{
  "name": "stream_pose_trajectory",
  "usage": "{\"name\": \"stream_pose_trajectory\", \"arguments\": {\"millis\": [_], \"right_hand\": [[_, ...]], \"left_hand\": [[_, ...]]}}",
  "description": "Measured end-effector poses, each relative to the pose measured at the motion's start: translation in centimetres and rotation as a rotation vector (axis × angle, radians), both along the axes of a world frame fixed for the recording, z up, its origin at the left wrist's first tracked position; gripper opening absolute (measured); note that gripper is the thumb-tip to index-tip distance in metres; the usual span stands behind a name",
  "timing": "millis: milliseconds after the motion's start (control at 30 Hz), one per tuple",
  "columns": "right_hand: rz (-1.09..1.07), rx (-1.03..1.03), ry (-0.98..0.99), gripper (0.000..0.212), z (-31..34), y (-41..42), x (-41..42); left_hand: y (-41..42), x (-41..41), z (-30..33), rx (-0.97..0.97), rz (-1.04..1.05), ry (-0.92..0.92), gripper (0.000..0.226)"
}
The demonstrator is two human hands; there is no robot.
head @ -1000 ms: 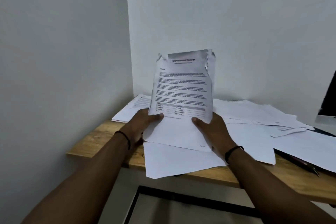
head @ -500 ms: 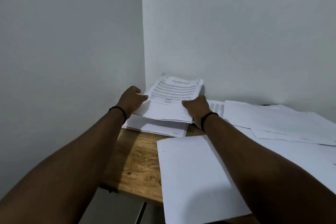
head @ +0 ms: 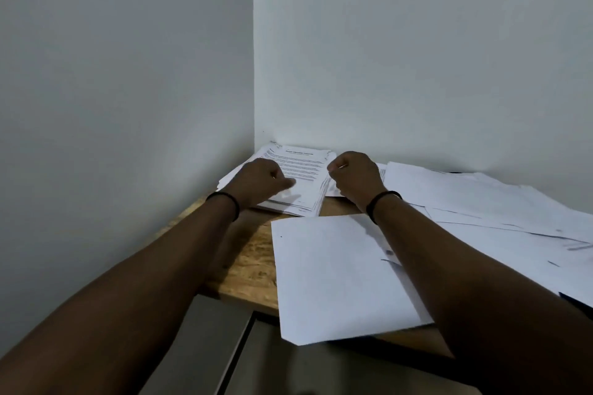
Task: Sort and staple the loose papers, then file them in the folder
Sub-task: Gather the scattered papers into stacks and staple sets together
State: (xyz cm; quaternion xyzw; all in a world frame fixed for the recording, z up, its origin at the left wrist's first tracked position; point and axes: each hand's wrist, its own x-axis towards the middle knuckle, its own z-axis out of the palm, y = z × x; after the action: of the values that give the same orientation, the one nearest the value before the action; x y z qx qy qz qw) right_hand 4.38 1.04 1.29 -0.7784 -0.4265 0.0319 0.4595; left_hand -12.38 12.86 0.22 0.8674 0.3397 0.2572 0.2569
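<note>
Nearest sheet: where the wooden surface (head: 247,263) meets its front edge, a blank sheet (head: 333,276) lies flat under the right forearm, long axis running away from the viewer.
Right hand (head: 356,176): fingers curled, holding nothing, just right of the stack.
Left hand (head: 260,183): fingers curled, resting on the stack's near left part; the nearer hand.
Sorted stack (head: 301,173): in the far corner, printed heading toward the wall, long axis near-to-far.
Loose papers (head: 481,202): spread to the right, unsorted.
</note>
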Motion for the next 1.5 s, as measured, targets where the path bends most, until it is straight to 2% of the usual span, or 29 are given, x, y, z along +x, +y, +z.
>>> {"name": "stream_pose_trajectory", "arguments": {"millis": [67, 167, 300, 400, 500, 633, 700, 800, 833, 900, 1033, 1100, 1233, 1400, 1467, 1500], "right_hand": [[0.037, 0.017, -0.001, 0.024, 0.5, -2.1, -0.3], [0.065, 0.011, -0.003, 0.018, 0.9, -5.1, -0.4], [0.104, -0.004, -0.033, 0.009, 1.3, -9.3, -0.5], [0.229, -0.074, -0.047, 0.017, 1.7, -12.9, -0.8], [0.308, -0.186, -0.099, 0.028, 1.7, -15.3, -1.0], [0.223, -0.287, -0.327, 0.028, 1.3, -16.9, -0.5], [0.154, -0.425, -0.435, 0.046, 0.9, -17.4, -0.2], [0.051, -0.611, -0.536, 0.081, -0.2, -18.4, 0.0], [0.024, -0.629, -0.555, 0.084, -0.7, -18.5, 0.1], [-0.013, -0.625, -0.571, 0.077, -1.5, -18.9, 0.0], [-0.082, -0.530, -0.699, 0.030, -2.2, -19.3, -0.6], [-0.138, -0.455, -0.768, 0.019, -2.0, -19.5, -0.9], [-0.152, -0.382, -0.855, 0.022, -0.1, -19.7, -2.2], [-0.098, -0.325, -0.757, 0.021, 1.6, -18.3, -4.9], [-0.073, -0.321, -0.628, 0.029, 1.8, -17.5, -6.0], [-0.053, -0.326, -0.553, 0.034, 1.9, -17.2, -6.3]], "left_hand": [[-2.6, 0.6, 0.3, 0.016, -0.114, 0.151, 0.034], [-5.9, 1.6, 0.2, 0.028, -0.165, 0.312, 0.049], [-8.2, 3.1, -0.6, 0.044, -0.233, 0.360, 0.066], [-9.3, 4.0, -0.7, 0.053, -0.230, 0.377, 0.075], [-9.9, 5.0, -0.7, 0.118, -0.177, 0.414, 0.072], [-10.7, 5.8, -0.7, 0.166, -0.108, 0.427, 0.062], [-11.0, 5.8, -0.9, 0.183, -0.093, 0.424, 0.053], [-11.4, 5.7, -1.1, 0.205, -0.084, 0.423, 0.054], [-11.6, 5.7, -1.1, 0.216, -0.086, 0.430, 0.056], [-11.8, 5.7, -1.1, 0.211, -0.085, 0.446, 0.058], [-12.0, 5.7, -0.8, 0.112, -0.109, 0.454, 0.053], [-12.1, 5.8, -0.9, 0.031, -0.143, 0.402, 0.054], [-12.7, 5.8, -0.4, -0.005, -0.125, 0.345, 0.042], [-11.9, 5.1, 0.4, -0.184, -0.100, 0.293, 0.031], [-11.6, 4.0, 1.0, -0.394, -0.138, 0.199, 0.028], [-11.6, 3.5, 1.4, -0.563, -0.164, 0.144, 0.035]]}}
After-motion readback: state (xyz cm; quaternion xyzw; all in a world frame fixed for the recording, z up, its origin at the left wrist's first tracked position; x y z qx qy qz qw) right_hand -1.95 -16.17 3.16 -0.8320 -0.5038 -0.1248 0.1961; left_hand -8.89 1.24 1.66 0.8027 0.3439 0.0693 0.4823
